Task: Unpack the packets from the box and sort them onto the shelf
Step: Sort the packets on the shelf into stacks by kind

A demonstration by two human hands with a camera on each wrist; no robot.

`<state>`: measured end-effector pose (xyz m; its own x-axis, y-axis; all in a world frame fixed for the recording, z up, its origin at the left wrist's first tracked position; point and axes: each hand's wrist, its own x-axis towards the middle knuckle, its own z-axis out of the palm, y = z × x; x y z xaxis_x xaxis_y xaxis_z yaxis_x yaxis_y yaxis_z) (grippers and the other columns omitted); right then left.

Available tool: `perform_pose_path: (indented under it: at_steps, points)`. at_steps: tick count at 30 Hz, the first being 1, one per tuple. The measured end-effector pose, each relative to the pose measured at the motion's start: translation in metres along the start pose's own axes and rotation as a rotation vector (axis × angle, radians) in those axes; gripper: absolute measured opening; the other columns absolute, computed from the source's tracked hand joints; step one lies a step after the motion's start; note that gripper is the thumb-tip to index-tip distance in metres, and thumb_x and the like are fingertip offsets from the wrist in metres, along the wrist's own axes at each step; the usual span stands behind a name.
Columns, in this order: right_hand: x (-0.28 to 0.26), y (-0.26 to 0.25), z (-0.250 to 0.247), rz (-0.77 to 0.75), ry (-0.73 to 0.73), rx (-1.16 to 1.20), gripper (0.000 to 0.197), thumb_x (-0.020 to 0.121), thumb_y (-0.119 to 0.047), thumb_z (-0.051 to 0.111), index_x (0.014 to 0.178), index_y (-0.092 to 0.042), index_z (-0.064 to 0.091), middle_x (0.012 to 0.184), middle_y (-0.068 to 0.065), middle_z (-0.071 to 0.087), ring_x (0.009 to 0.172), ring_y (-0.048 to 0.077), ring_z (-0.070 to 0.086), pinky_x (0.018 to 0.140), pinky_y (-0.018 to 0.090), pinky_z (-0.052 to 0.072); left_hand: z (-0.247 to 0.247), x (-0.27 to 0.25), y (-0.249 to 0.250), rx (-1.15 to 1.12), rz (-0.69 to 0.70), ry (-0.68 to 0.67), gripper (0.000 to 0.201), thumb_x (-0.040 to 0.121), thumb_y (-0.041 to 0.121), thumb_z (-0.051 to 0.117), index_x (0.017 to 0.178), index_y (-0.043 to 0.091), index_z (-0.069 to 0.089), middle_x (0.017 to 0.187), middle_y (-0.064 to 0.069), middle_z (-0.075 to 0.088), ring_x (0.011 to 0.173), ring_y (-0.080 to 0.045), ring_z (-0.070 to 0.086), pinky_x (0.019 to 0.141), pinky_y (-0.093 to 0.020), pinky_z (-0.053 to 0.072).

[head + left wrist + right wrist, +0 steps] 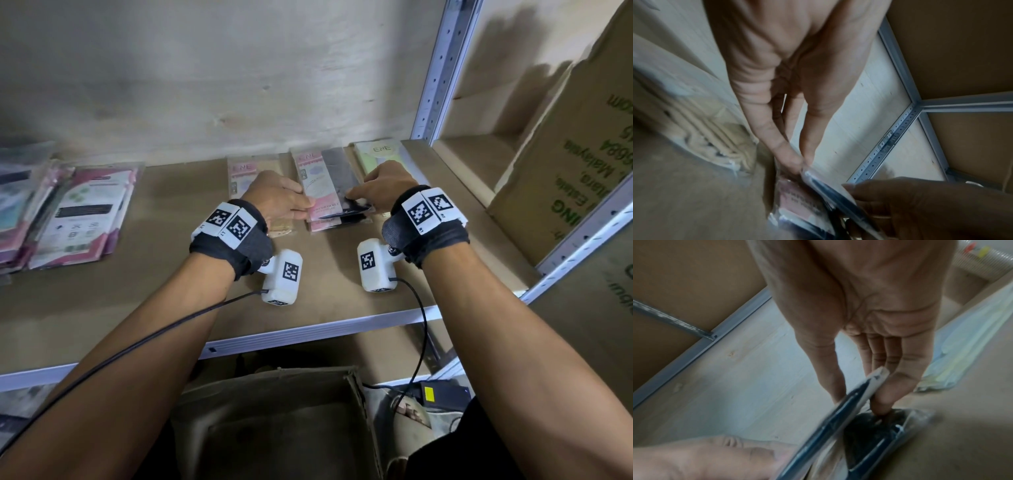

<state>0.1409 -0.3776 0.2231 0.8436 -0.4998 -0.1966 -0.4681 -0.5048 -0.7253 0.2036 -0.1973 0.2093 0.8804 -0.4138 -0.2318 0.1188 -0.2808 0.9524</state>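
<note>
Both hands meet on one packet [323, 192] held tilted over a flat pile [337, 221] on the shelf [144, 301]. The left hand [279, 200] pinches its near left edge between thumb and fingertips; the right hand [383, 186] pinches the right edge, thumb above, fingers beneath. Its long axis runs away from the fingers toward the wall, so it likely needs lowering straight down — neither hand is nearer. It looks thin, glossy, pink and black, probably slippery — the box [274, 421] sits below.
</note>
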Motion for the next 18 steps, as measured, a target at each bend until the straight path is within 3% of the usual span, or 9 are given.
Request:
perform_pose_path:
  at_steps: [3, 6, 14, 18]
  points:
    - [-0.0036, -0.0034, -0.0016, -0.007, 0.003, -0.069, 0.044, 0.077, -0.027, 0.080, 0.111, -0.002, 0.068, 0.105, 0.011, 0.070, 0.092, 0.023, 0.064, 0.073, 0.028, 0.051, 0.0014, 0.0000, 0.0015, 0.063, -0.004, 0.008, 0.047, 0.082, -0.007, 0.074, 0.125, -0.013, 0.056, 0.117, -0.022, 0.068, 0.081, -0.019, 0.072, 0.064, -0.022, 0.061]
    - [-0.0075, -0.0055, -0.0024, -0.016, -0.001, -0.103, 0.042, 0.078, -0.026, 0.081, 0.111, -0.004, 0.069, 0.109, 0.011, 0.071, 0.104, 0.023, 0.066, 0.081, 0.029, 0.053, 0.0032, -0.0011, 0.0043, 0.124, -0.019, 0.005, 0.048, 0.083, -0.007, 0.073, 0.126, -0.012, 0.055, 0.121, -0.023, 0.067, 0.081, -0.022, 0.071, 0.063, -0.022, 0.061]
    - [-0.0109, -0.0094, -0.0025, 0.005, -0.005, -0.142, 0.044, 0.076, -0.020, 0.081, 0.115, -0.005, 0.068, 0.112, 0.009, 0.071, 0.105, 0.021, 0.066, 0.085, 0.030, 0.055, 0.0095, -0.0007, 0.0087, 0.191, -0.054, -0.028, 0.045, 0.084, -0.011, 0.069, 0.127, -0.012, 0.055, 0.128, -0.022, 0.064, 0.090, -0.027, 0.070, 0.067, -0.028, 0.062]
    - [-0.0096, -0.0082, -0.0022, 0.004, -0.009, -0.156, 0.045, 0.075, -0.020, 0.082, 0.114, -0.005, 0.067, 0.110, 0.009, 0.071, 0.104, 0.021, 0.066, 0.089, 0.032, 0.056, 0.0097, 0.0030, 0.0085, 0.217, -0.076, -0.030, 0.049, 0.084, -0.010, 0.070, 0.130, -0.012, 0.053, 0.130, -0.022, 0.063, 0.100, -0.031, 0.072, 0.081, -0.034, 0.061]
